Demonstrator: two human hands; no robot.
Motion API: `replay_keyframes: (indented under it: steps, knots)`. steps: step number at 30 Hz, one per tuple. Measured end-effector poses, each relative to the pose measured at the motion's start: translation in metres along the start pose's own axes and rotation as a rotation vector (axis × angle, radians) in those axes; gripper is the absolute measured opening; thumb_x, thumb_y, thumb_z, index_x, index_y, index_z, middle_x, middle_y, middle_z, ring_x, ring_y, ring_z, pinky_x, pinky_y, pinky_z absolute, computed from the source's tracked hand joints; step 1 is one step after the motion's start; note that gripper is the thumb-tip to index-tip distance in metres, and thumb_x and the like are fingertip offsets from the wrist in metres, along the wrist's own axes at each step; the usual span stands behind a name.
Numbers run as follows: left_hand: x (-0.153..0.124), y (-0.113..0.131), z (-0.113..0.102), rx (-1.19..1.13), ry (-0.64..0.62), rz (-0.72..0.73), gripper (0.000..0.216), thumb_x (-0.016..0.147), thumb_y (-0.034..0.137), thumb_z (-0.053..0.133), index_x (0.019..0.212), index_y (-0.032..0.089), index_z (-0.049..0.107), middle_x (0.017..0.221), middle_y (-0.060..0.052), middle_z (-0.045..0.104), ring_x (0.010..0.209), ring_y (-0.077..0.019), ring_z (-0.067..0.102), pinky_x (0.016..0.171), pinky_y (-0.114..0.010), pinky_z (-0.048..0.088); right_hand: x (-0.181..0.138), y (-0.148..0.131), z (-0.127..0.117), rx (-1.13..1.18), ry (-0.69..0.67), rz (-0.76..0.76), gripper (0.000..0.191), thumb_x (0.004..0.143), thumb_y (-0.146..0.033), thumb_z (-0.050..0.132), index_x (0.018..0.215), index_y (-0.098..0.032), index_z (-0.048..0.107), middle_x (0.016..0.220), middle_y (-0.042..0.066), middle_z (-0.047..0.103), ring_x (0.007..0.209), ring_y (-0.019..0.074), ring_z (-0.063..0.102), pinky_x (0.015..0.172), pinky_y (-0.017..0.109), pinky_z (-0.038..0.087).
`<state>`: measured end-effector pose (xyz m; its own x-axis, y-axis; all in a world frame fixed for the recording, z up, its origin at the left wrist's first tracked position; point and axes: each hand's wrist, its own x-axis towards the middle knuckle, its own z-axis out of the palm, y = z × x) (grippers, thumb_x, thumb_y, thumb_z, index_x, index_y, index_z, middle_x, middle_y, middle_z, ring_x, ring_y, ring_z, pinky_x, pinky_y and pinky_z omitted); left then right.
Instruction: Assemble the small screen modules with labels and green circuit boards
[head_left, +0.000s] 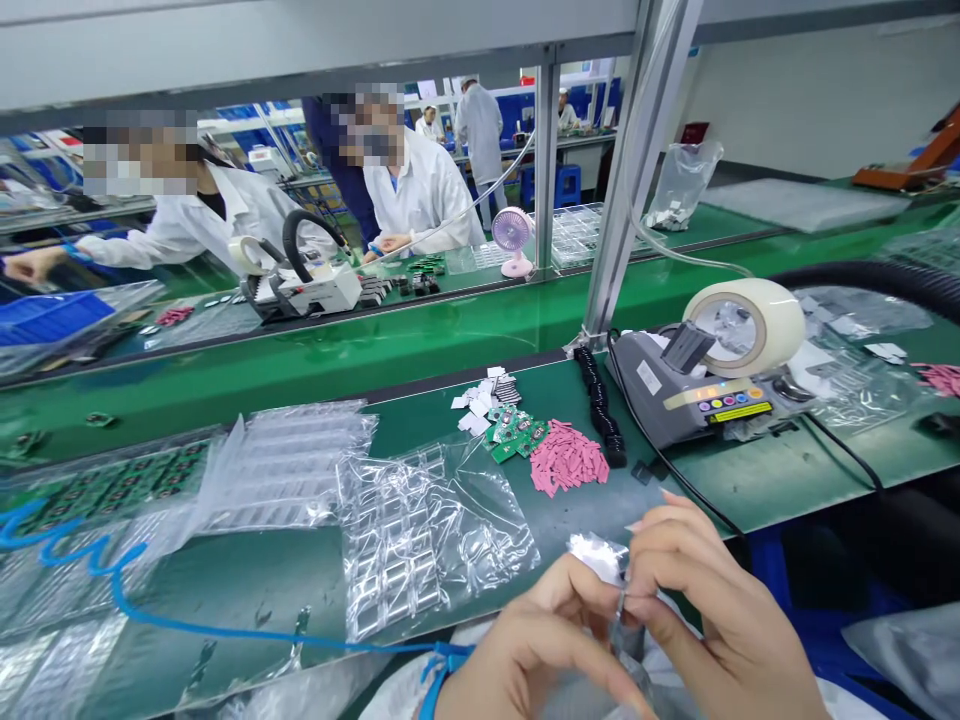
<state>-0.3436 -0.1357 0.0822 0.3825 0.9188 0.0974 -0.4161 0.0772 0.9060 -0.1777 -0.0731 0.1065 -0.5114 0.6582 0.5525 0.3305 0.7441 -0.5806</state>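
Note:
Both my hands are close together at the bottom of the view, over the front edge of the green bench. My left hand (536, 640) and my right hand (709, 610) pinch a small silvery foil-wrapped piece (600, 557) between their fingertips. A blue wrist strap (439, 665) with a coiled blue cord (97, 570) sits on my left wrist. Just beyond my hands lie a heap of pink pads (568, 458), a few green circuit boards (514, 432) and small white squares (480, 400).
A grey tape dispenser (694, 395) with a big roll of tape (746, 322) stands at the right. Clear plastic trays (420, 540) and bags cover the left bench. A metal post (637, 170) rises behind. Across the conveyor (420, 345), people in white coats work.

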Motion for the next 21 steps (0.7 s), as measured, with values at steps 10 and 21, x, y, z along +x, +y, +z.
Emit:
replay_keyframes:
  steps: [10,21]
  knots:
    - [0.004,0.000,-0.003,0.004,-0.054,0.014,0.027,0.068,0.043,0.070,0.092,0.032,0.073,0.098,-0.005,0.040,0.100,-0.0201,0.044,0.093,-0.032,0.033,-0.006,0.005,0.004,0.038,-0.028,0.015,0.022,0.093,-0.029,0.047,0.072,-0.022,0.047,0.068,-0.002,0.053,0.074,0.0166,0.048,0.092,0.036,0.028]
    - [0.005,-0.005,-0.004,-0.037,-0.016,0.007,0.032,0.064,0.050,0.070,0.091,0.033,0.073,0.097,-0.004,0.039,0.098,-0.0208,0.043,0.092,-0.035,0.031,-0.015,0.011,0.012,0.011,-0.110,-0.019,0.018,0.094,-0.019,0.036,0.077,-0.021,0.041,0.072,-0.002,0.050,0.073,0.0152,0.047,0.095,0.041,0.023]
